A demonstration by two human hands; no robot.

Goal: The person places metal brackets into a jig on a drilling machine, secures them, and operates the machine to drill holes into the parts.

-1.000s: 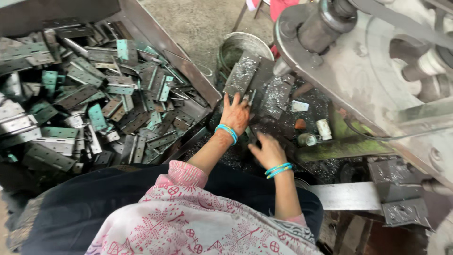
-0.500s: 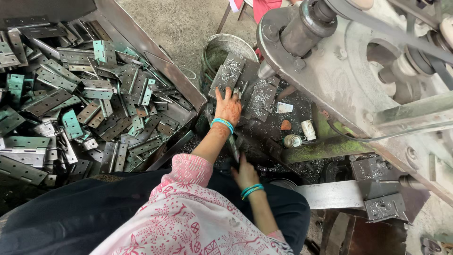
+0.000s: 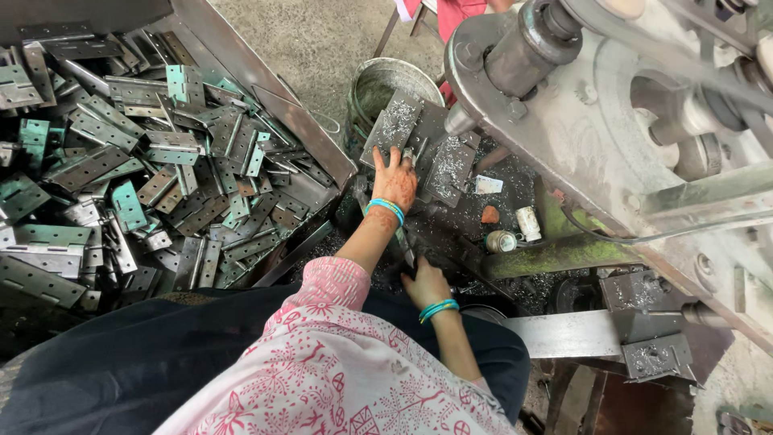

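Overhead, the grey press machine (image 3: 612,137) fills my right side, its heavy round head hanging above the work. To my left the big metal bin (image 3: 266,97) is heaped with steel hinges (image 3: 145,177), some tinted green, lying every way. Beyond my reach stands a round metal bucket (image 3: 386,84); what it holds I cannot tell. On the dark, swarf-strewn desk (image 3: 515,209) lie flat hinge plates (image 3: 419,141) dusted with filings, and my left hand (image 3: 394,181) lies spread flat, fingers touching them. My right hand (image 3: 425,283) sits lower, curled near a thin metal strip (image 3: 403,242); whether it pinches that I cannot tell. To do this well, I judge I should keep my fingers flat and clear of the machine head.
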